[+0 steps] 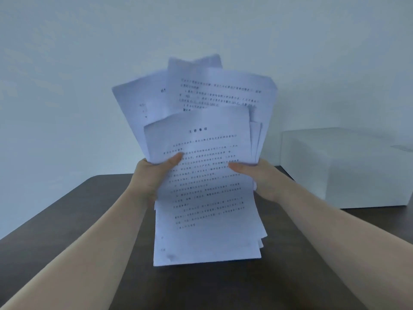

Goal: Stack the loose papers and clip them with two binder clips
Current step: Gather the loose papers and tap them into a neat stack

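A bundle of white printed papers (207, 175) is held upright above the dark table, its sheets fanned out unevenly at the top and its lower edges ragged. My left hand (152, 175) grips the bundle's left edge with the thumb on the front sheet. My right hand (261, 177) grips the right edge, thumb also on the front. The bottom of the bundle is near the table surface; I cannot tell whether it touches. No binder clips are in view.
The dark brown table (89, 209) runs up to a pale wall. A white box (348, 166) stands on the table at the right, close to my right forearm.
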Motion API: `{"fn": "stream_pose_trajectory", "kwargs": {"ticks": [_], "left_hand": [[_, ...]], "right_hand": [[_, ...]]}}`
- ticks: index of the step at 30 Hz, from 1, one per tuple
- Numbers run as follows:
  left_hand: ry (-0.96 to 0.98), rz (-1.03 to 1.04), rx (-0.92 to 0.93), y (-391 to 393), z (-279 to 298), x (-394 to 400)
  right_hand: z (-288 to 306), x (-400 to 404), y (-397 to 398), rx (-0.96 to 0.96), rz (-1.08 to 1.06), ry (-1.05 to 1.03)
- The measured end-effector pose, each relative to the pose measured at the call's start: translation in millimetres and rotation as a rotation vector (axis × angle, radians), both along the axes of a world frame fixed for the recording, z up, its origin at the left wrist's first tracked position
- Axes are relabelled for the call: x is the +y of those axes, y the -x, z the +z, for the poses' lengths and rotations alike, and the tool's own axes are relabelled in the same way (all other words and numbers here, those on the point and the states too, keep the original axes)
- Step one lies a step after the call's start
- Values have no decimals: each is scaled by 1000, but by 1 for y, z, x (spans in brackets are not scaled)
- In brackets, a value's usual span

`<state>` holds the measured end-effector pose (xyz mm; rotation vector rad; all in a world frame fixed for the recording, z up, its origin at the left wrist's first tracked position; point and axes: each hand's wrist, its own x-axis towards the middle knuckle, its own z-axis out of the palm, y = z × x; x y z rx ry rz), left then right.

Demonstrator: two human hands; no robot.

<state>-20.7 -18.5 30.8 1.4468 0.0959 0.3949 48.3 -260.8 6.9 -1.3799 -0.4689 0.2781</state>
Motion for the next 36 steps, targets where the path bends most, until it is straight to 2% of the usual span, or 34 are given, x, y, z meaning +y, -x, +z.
{"fn": "stream_pose_trajectory", "kwargs": {"ticks": [5, 7, 10, 16, 19, 23, 28, 36], "left_hand": [[-57, 123, -211, 3, 39, -18], [-50, 185, -256, 3, 45, -25], [-63, 258, -227, 3, 36, -30], [-25, 227, -158, 0, 15, -26], [-22, 216, -157, -1, 17, -24], [-20, 200, -181, -4, 20, -21], [-87, 211, -115, -9, 9, -18], [-51, 291, -203, -15, 13, -17]], "right_hand": [[29, 8, 4, -199, -269, -123], [32, 14, 13, -248, -304, -191], [24, 21, 20, -248, -311, -187], [15, 17, 20, -190, -284, -16], [18, 14, 16, -212, -307, -30], [25, 12, 11, -209, -455, -59], [17, 12, 8, -228, -420, 39], [26, 17, 8, -289, -446, -136]]}}
